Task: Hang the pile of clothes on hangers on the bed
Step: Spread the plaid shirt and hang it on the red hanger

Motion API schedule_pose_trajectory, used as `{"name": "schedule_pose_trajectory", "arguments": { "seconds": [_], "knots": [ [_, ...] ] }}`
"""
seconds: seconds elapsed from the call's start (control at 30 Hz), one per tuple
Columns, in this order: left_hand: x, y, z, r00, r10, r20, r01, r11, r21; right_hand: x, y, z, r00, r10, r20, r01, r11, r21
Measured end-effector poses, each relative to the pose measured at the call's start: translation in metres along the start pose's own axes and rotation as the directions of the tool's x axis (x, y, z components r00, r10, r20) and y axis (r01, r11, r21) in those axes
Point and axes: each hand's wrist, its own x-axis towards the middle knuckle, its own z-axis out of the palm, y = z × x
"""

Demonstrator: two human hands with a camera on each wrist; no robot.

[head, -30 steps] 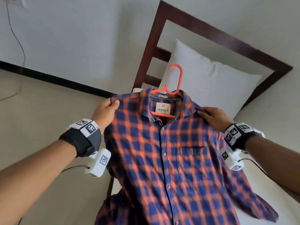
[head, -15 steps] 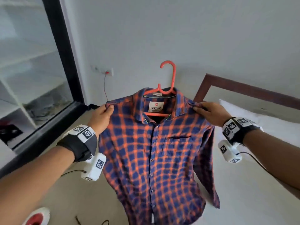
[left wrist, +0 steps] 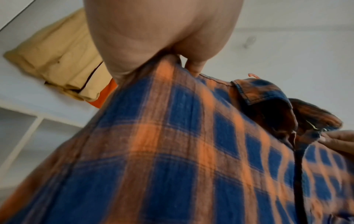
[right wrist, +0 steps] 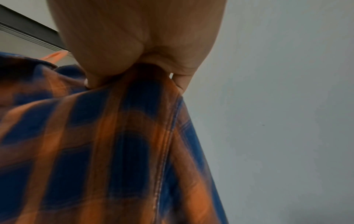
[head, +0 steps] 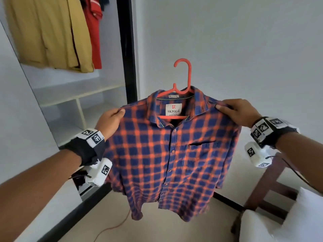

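A blue and orange checked shirt (head: pixel 167 151) hangs on an orange plastic hanger (head: pixel 187 75), held up in the air in front of me. My left hand (head: pixel 111 119) grips the shirt's left shoulder, thumb on top. My right hand (head: pixel 234 110) grips the right shoulder. In the left wrist view my left hand (left wrist: pixel 172 60) pinches the checked shirt (left wrist: pixel 172 151) at the shoulder seam. The right wrist view shows my right hand (right wrist: pixel 134 72) bunching the shirt (right wrist: pixel 95 151) between thumb and fingers. The hanger's hook points up, free of any rail.
An open white wardrobe (head: pixel 73 95) with shelves stands at the left; a yellow garment (head: pixel 49 32) and a red one (head: pixel 94 32) hang inside it. A black frame post (head: pixel 127 49) edges it. The bed's dark wooden headboard (head: pixel 269 186) and white pillow (head: pixel 300 217) lie at lower right.
My view has swung left from the bed to the wardrobe, and the shirt on its hanger has come along. Both hands keep the same hold on its shoulders.
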Motion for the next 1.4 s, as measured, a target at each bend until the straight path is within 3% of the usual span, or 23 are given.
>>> {"name": "schedule_pose_trajectory", "arguments": {
  "seconds": [0.23, 0.47, 0.63, 0.93, 1.03, 1.17, 1.3, 1.4],
  "knots": [
    [0.113, -0.005, 0.000, 0.988, 0.051, -0.142, -0.025, 0.984, 0.176, 0.139, 0.028, 0.045, 0.988, -0.155, -0.024, 0.157, 0.981, 0.117],
    [0.218, -0.020, 0.004, 0.965, -0.003, -0.261, 0.060, 0.975, 0.212, 0.284, 0.042, 0.089, 0.972, -0.235, 0.020, 0.222, 0.940, 0.258],
    [0.279, -0.028, -0.028, 0.941, -0.062, -0.334, 0.133, 0.972, 0.195, 0.373, 0.013, 0.110, 0.943, -0.333, 0.013, 0.311, 0.893, 0.327],
    [0.413, -0.058, -0.125, 0.865, -0.007, -0.502, 0.075, 0.990, 0.116, 0.528, -0.089, 0.137, 0.883, -0.469, -0.037, 0.434, 0.782, 0.447],
    [0.462, -0.064, -0.166, 0.828, 0.013, -0.560, 0.065, 0.991, 0.119, 0.568, -0.133, 0.148, 0.865, -0.494, -0.091, 0.467, 0.724, 0.508],
    [0.527, -0.061, -0.219, 0.713, 0.119, -0.691, 0.015, 0.982, 0.186, 0.623, -0.188, 0.159, 0.834, -0.512, -0.206, 0.536, 0.661, 0.525],
    [0.587, -0.039, -0.266, 0.633, 0.175, -0.755, 0.004, 0.974, 0.229, 0.682, -0.244, 0.165, 0.776, -0.533, -0.337, 0.627, 0.598, 0.499],
    [0.625, -0.022, -0.292, 0.555, 0.390, -0.735, -0.010, 0.887, 0.462, 0.735, -0.284, 0.170, 0.737, -0.512, -0.440, 0.675, 0.557, 0.483]
  ]
}}
